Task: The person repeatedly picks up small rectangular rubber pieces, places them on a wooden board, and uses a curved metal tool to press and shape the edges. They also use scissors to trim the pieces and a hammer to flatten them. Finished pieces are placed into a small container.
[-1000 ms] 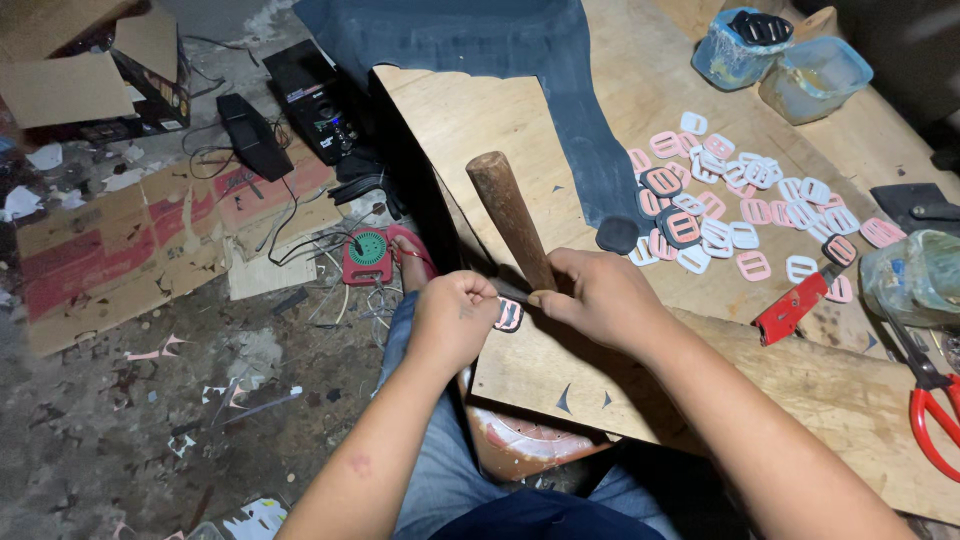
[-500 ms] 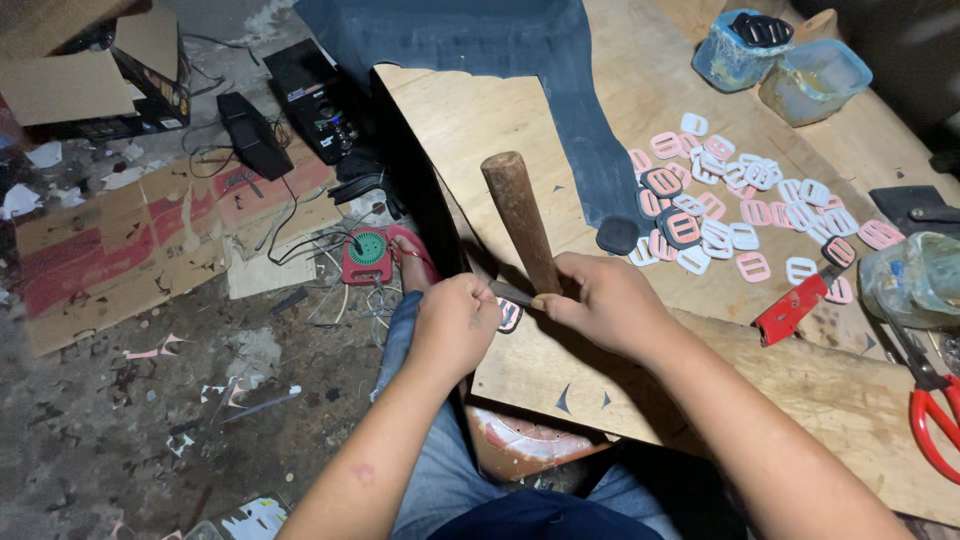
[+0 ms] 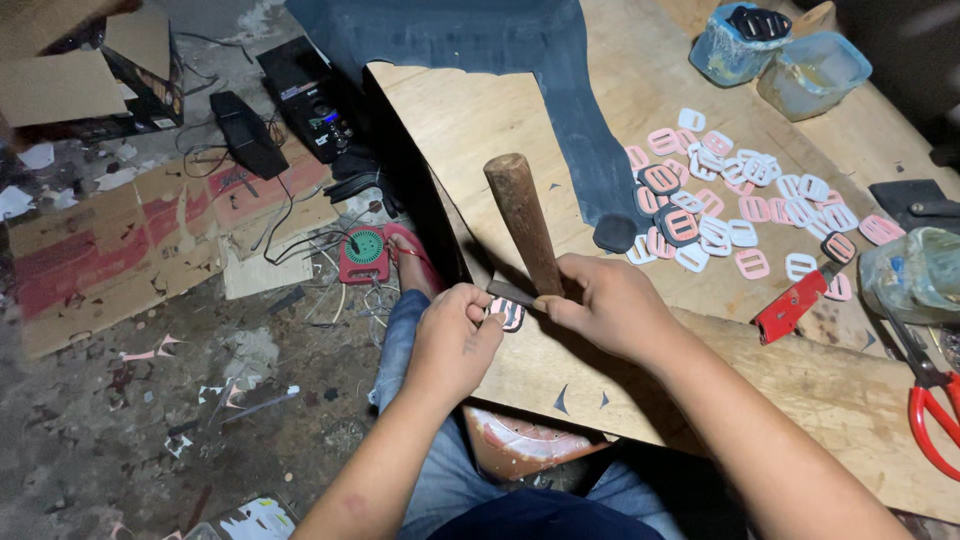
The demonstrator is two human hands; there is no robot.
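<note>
My left hand (image 3: 455, 335) pinches a small pink-and-white plastic buckle (image 3: 508, 315) at the near edge of a wooden work board (image 3: 470, 120). My right hand (image 3: 600, 305) grips a dark strip (image 3: 512, 292) and the foot of a brown wooden handle (image 3: 524, 220) that points away from me. The strip meets the buckle between my two hands. How the strip passes through the buckle is hidden by my fingers.
Several pink and white buckles (image 3: 745, 195) lie scattered at the right on the board, by a dark blue sheet (image 3: 560, 90). A red utility knife (image 3: 795, 300), red-handled scissors (image 3: 935, 415) and plastic tubs (image 3: 780, 55) stand further right. Cardboard (image 3: 120, 240), cables and small devices litter the floor at the left.
The wooden handle has tipped a little more upright and towards the right. Both hands stay together at the board's edge on the buckle and strip.
</note>
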